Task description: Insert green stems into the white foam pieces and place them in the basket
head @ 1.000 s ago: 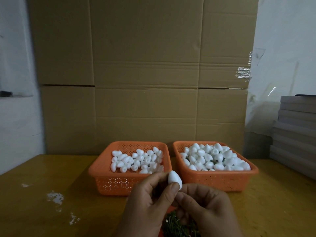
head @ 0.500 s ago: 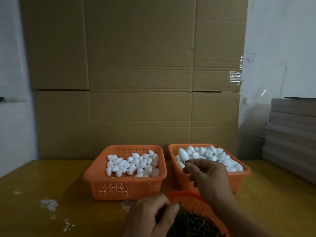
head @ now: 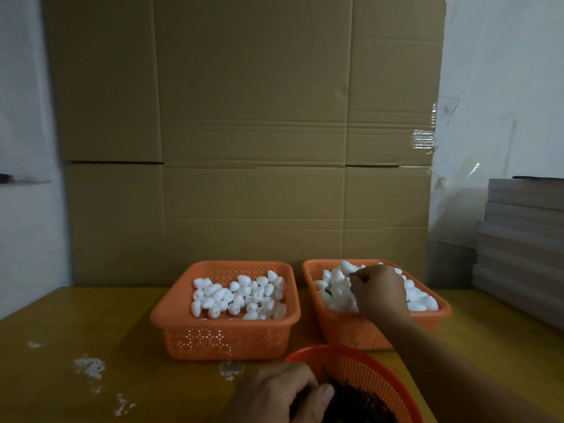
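My right hand (head: 378, 293) reaches over the right orange basket (head: 345, 331), which is heaped with white foam pieces (head: 422, 302). Its curled fingers pinch one white foam piece (head: 346, 268) at the top of the heap. A dark stem (head: 328, 290) pokes out among the pieces on that basket's left side. My left hand (head: 274, 395) is at the bottom edge, its fingers and thumb curled on green stems (head: 354, 404) piled in a round orange basket (head: 366, 366). The left orange basket (head: 224, 337) holds a thinner layer of foam pieces (head: 241, 296).
The baskets stand on a yellow wooden table (head: 76, 325) with white smears (head: 90, 366) at the left. A large cardboard sheet (head: 244, 148) stands right behind the baskets. Stacked grey boards (head: 525, 236) rise at the right edge.
My right hand carried the foam piece from in front of me out to the right basket and lowered it onto the heap. My left hand dropped to the round stem basket.
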`<action>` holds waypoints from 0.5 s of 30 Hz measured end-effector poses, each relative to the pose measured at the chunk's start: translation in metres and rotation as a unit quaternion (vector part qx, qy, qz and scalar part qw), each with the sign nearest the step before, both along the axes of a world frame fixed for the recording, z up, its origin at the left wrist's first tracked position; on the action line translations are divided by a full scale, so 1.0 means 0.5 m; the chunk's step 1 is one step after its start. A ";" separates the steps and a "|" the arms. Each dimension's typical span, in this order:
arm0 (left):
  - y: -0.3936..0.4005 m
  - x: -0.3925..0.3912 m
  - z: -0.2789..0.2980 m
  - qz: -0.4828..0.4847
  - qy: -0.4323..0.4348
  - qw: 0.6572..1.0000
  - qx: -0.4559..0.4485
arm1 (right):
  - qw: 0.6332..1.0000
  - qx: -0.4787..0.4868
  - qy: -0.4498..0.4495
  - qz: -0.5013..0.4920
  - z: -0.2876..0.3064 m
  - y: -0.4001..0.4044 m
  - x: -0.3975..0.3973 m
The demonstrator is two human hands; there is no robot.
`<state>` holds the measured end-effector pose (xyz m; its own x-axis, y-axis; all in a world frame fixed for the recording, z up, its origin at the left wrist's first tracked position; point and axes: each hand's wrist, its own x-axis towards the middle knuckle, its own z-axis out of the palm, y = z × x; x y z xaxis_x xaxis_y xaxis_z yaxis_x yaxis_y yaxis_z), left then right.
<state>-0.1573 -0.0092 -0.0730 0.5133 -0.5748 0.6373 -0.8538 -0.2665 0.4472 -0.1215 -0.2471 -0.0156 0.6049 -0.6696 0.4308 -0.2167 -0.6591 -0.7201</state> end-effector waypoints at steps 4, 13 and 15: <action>-0.002 0.000 -0.002 -0.001 -0.010 1.000 -0.001 | 0.999 0.001 0.032 -0.035 0.006 -0.005 0.013; -0.001 0.006 -0.003 0.000 -0.039 0.999 0.008 | 0.997 0.013 0.051 -0.062 0.008 -0.015 0.017; -0.001 0.005 -0.003 0.001 -0.035 0.999 -0.002 | 0.996 0.021 0.057 -0.073 0.012 -0.016 0.019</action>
